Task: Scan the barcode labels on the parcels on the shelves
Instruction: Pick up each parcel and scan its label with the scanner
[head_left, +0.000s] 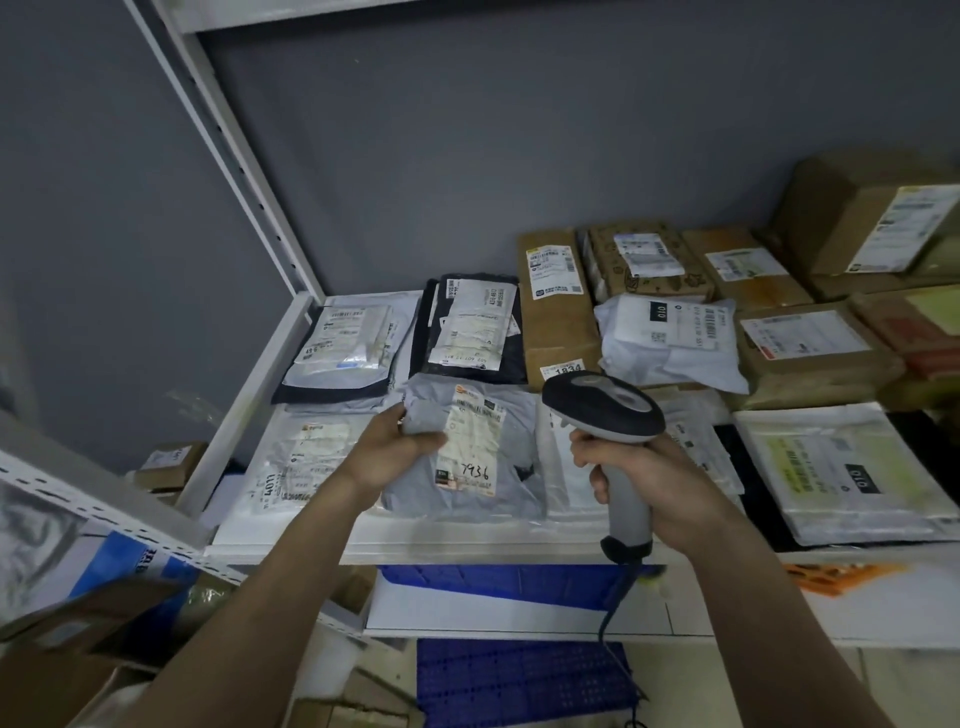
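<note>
A grey wall is backing a white metal shelf (291, 540) that is carrying bagged and boxed parcels. The left hand (387, 452) is curling its fingers over the upper left edge of a soft grey plastic mailer bag (470, 452), thumb pressing on its white barcode label (474, 441). The bag is lying near the shelf's front edge, its long axis running front to back; the label is facing up, with "7936" handwritten at its near end. The right hand (649, 488) is clenching the pale grey grip of a corded handheld barcode scanner (605, 408), just right of the bag, its dark head pointing away towards the back of the shelf. Behind it, a brown cardboard box (556, 317) is showing "1834". A clear plastic bag (296, 462) at the front left corner is reading "4011".
</note>
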